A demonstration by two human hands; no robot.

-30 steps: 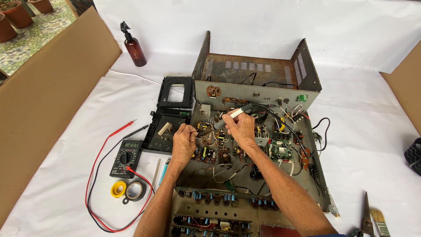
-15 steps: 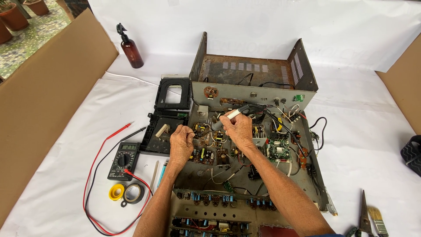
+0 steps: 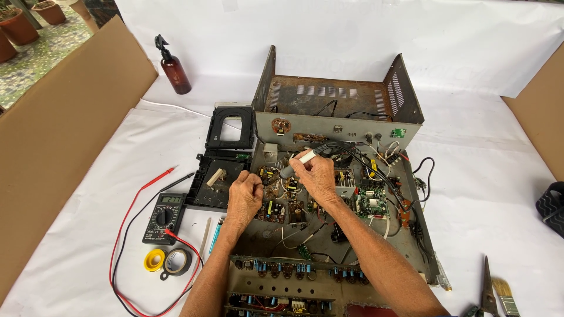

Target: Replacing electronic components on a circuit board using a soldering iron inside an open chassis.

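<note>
An opened metal electronics chassis (image 3: pixel 338 120) lies on a white sheet, its circuit boards (image 3: pixel 370 202) and wires exposed. My right hand (image 3: pixel 317 176) grips a white-handled soldering iron (image 3: pixel 302 158), tip pointing down-left at a small board near the chassis's left side. My left hand (image 3: pixel 244 196) is closed just left of the tip, fingers pinched over the board; whether it holds something small I cannot tell.
A black multimeter (image 3: pixel 163 217) with red and black leads lies at left, with yellow and black tape rolls (image 3: pixel 167 260) below. A brown spray bottle (image 3: pixel 173 67) stands far left. A black plastic frame (image 3: pixel 229 126) is beside the chassis. Scissors and a brush (image 3: pixel 496 290) lie at lower right. Cardboard walls flank both sides.
Both hands stay over the boards; the right hand has tilted the soldering iron down toward the left board, and the left hand has closed in slightly.
</note>
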